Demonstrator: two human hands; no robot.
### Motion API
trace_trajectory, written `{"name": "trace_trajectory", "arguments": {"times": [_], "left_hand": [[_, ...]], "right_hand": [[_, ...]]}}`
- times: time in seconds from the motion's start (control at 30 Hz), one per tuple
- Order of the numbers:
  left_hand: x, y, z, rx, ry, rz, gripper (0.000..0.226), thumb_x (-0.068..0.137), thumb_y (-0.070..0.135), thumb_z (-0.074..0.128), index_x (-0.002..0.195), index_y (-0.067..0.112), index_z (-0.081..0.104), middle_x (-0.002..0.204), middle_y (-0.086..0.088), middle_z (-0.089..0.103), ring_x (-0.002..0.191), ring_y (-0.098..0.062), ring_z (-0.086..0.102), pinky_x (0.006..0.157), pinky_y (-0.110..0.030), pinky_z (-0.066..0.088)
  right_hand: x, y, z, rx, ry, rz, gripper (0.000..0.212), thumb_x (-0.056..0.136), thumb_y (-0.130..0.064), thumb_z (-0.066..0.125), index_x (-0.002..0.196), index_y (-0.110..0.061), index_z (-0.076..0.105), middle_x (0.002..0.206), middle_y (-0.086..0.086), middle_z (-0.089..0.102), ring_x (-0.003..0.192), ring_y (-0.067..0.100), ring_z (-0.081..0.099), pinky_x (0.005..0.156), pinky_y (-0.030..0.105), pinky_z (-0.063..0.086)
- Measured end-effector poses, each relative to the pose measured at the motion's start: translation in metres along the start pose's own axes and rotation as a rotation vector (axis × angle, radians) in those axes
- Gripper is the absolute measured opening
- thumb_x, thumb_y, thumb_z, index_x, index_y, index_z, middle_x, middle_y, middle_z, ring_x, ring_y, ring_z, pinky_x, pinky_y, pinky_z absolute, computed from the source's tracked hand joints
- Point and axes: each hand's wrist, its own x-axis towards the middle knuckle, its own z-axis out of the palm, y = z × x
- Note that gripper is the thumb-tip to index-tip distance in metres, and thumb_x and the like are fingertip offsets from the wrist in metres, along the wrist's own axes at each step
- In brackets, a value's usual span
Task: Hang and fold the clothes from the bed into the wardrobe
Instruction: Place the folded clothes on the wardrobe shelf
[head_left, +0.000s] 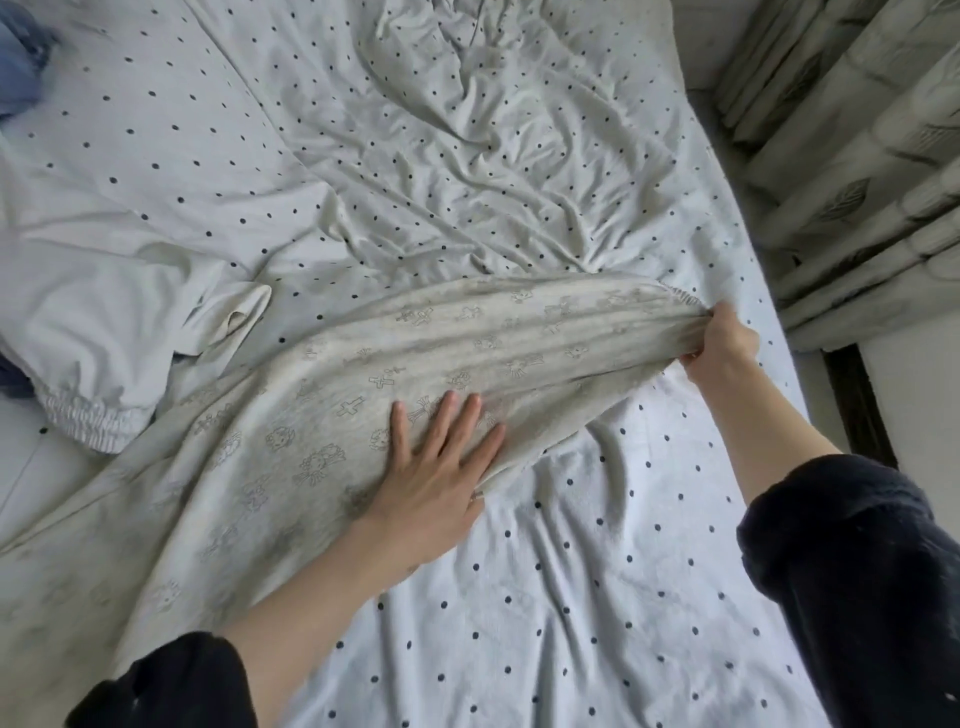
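Observation:
A grey garment (322, 415) printed with crosses and small cartoon figures lies stretched across the dotted bed sheet (597, 597). My left hand (441, 467) presses flat on it near its middle, fingers straight and spread. My right hand (719, 343) grips the garment's gathered, elastic end at the right and holds it a little above the sheet. Beside the grey garment at the left lies a white garment (104, 332) with an elastic hem. A blue piece of clothing (21, 62) shows at the top left corner.
A crumpled dotted duvet (467, 130) covers the far half of the bed. Pale patterned curtains (857, 156) hang to the right of the bed. A dark wooden frame (857, 410) runs along the right edge.

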Motion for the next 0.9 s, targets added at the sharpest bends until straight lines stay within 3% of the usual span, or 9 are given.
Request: {"name": "trace_trajectory", "arguments": {"times": [0.17,0.27,0.37,0.47,0.53,0.67,0.77,0.83,0.9], "left_hand": [[-0.032,0.020,-0.015,-0.058,-0.191,0.135,0.064,0.099,0.038,0.021,0.143,0.032,-0.025,0.147,0.001,-0.040,0.132,-0.023,-0.041,0.106,-0.066,-0.015],[-0.056,0.037,-0.015,-0.029,-0.258,0.237,0.064,0.083,0.050,-0.004,0.140,0.035,-0.027,0.146,0.006,-0.040,0.132,-0.021,-0.042,0.106,-0.067,-0.013],[-0.073,0.059,-0.013,0.014,-0.298,0.307,0.061,0.081,0.051,-0.006,0.135,0.037,-0.031,0.146,0.006,-0.038,0.134,-0.022,-0.038,0.106,-0.067,-0.013],[-0.066,0.067,-0.010,0.017,-0.272,0.315,0.066,0.088,0.063,0.012,0.136,0.039,-0.027,0.150,0.005,-0.034,0.135,-0.022,-0.038,0.103,-0.067,-0.021],[-0.050,0.063,-0.015,0.006,-0.250,0.281,0.074,0.081,0.076,0.012,0.136,0.042,-0.025,0.150,0.004,-0.033,0.134,-0.023,-0.038,0.103,-0.066,-0.022],[-0.016,0.048,-0.028,-0.029,-0.199,0.192,0.075,0.075,0.077,0.000,0.139,0.045,-0.024,0.148,0.004,-0.037,0.134,-0.025,-0.037,0.102,-0.065,-0.023],[-0.004,0.037,-0.017,0.067,-0.178,0.074,0.070,0.081,0.074,-0.001,0.136,0.043,-0.032,0.143,0.002,-0.045,0.130,-0.026,-0.043,0.100,-0.067,-0.024],[-0.006,0.034,0.000,0.129,-0.212,0.029,0.075,0.083,0.075,0.005,0.136,0.039,-0.034,0.140,0.000,-0.050,0.128,-0.026,-0.046,0.099,-0.067,-0.024],[-0.012,0.034,0.015,0.137,-0.194,0.044,0.078,0.075,0.077,-0.009,0.136,0.036,-0.037,0.139,-0.001,-0.052,0.128,-0.026,-0.046,0.097,-0.066,-0.026]], "right_hand": [[-0.020,0.009,-0.053,-0.106,0.117,-0.043,0.031,0.092,-0.026,0.047,0.114,-0.005,0.051,0.113,0.009,0.057,0.081,0.019,0.053,0.071,0.030,0.044],[-0.031,0.020,-0.090,-0.218,0.172,-0.086,0.033,0.095,-0.023,0.044,0.121,-0.005,0.053,0.120,0.012,0.059,0.087,0.018,0.048,0.072,0.027,0.040],[-0.038,0.027,-0.129,-0.205,0.229,-0.040,0.012,0.093,-0.020,0.044,0.087,-0.011,0.049,0.107,0.012,0.058,0.082,0.019,0.049,0.068,0.028,0.039],[-0.035,0.033,-0.148,-0.072,0.203,0.042,0.025,0.091,-0.022,0.052,0.071,-0.015,0.039,0.091,0.004,0.052,0.065,0.014,0.046,0.054,0.027,0.039],[-0.038,0.036,-0.152,0.047,0.111,0.101,0.023,0.089,-0.032,0.059,0.080,-0.015,0.047,0.086,0.002,0.052,0.067,0.013,0.051,0.059,0.026,0.046],[-0.022,0.058,-0.158,0.255,-0.112,0.248,0.055,0.084,-0.044,0.062,0.124,-0.007,0.050,0.118,0.012,0.056,0.102,0.024,0.062,0.092,0.034,0.051],[-0.020,0.065,-0.160,0.246,-0.188,0.289,0.025,0.091,-0.030,0.056,0.097,-0.006,0.053,0.096,0.009,0.056,0.080,0.019,0.060,0.072,0.026,0.048],[-0.021,0.064,-0.160,0.178,-0.193,0.254,0.013,0.090,-0.025,0.058,0.094,-0.013,0.056,0.091,0.005,0.058,0.075,0.017,0.059,0.064,0.026,0.048],[-0.025,0.057,-0.157,0.127,-0.143,0.162,0.005,0.090,-0.020,0.060,0.090,-0.015,0.058,0.087,0.002,0.061,0.074,0.015,0.061,0.057,0.026,0.050]]}}
